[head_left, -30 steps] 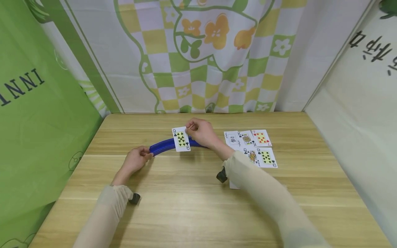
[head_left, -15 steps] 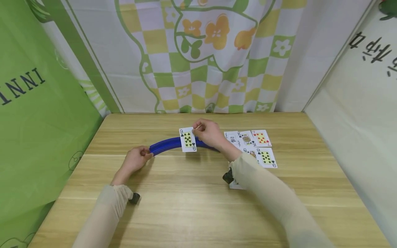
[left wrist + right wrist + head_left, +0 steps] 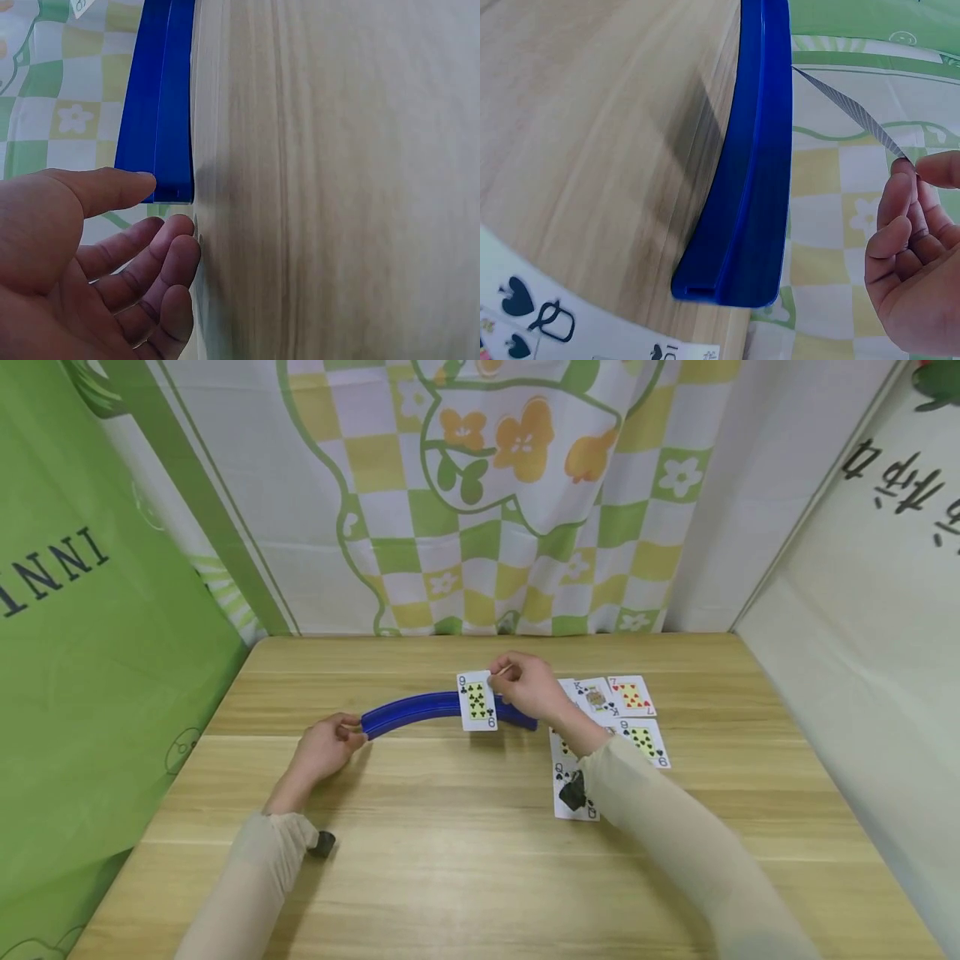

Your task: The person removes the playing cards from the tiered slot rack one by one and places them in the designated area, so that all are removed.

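Note:
In the head view my right hand (image 3: 528,687) pinches a nine of clubs playing card (image 3: 477,702) by its upper right corner. The card stands upright, face towards me, at the curved blue card holder (image 3: 412,708), hiding part of it. Nearly edge-on in the right wrist view, the card (image 3: 855,109) has its lower end at the holder's upper edge; whether it sits in the slot I cannot tell. My left hand (image 3: 326,749) is at the holder's left end. In the left wrist view its thumb touches that end, while the other fingers curl loosely below it.
Several face-up cards lie right of the holder, among them a seven of hearts (image 3: 632,695), a king (image 3: 596,695), a nine of spades (image 3: 643,742) and a queen (image 3: 566,777). My right forearm covers some. A patterned curtain (image 3: 510,577) hangs behind the wooden table (image 3: 420,860).
My right hand has moved the nine of clubs to the right along the holder, from near its middle towards its right end. My left hand has stayed at the left end.

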A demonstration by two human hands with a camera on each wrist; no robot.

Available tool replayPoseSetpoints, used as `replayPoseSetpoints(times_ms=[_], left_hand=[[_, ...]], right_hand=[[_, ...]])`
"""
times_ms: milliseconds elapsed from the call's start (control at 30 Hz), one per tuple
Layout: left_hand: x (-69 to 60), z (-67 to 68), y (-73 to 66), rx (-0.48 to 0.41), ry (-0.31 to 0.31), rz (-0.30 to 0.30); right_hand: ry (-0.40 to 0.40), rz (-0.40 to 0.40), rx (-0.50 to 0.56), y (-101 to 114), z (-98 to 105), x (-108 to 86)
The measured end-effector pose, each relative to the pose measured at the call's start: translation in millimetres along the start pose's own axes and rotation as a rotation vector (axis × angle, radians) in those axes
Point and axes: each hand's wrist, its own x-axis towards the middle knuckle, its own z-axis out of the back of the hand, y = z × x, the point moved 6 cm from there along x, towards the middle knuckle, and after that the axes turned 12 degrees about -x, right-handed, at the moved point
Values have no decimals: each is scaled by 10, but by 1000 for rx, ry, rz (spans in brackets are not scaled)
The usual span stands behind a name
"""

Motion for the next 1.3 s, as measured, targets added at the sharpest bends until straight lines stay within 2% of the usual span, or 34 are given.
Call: replayPoseSetpoints(times_ms=[100, 333, 700, 1100, 1300], left_hand=[[-16, 18, 22, 2, -1, 9], [-60, 72, 9, 21, -24, -14], [-156, 159, -177, 32, -73, -92], [-252, 206, -332, 30, -62, -126], [-287, 196, -433, 31, -33, -133]], right_hand=[[6, -15, -4, -43, 28, -37], [-1, -26, -18, -111, 105, -97], [-15, -52, -40, -232, 222, -217], [-6, -82, -79, -409, 345, -371], [-13, -90, -114, -495, 405, -459]])
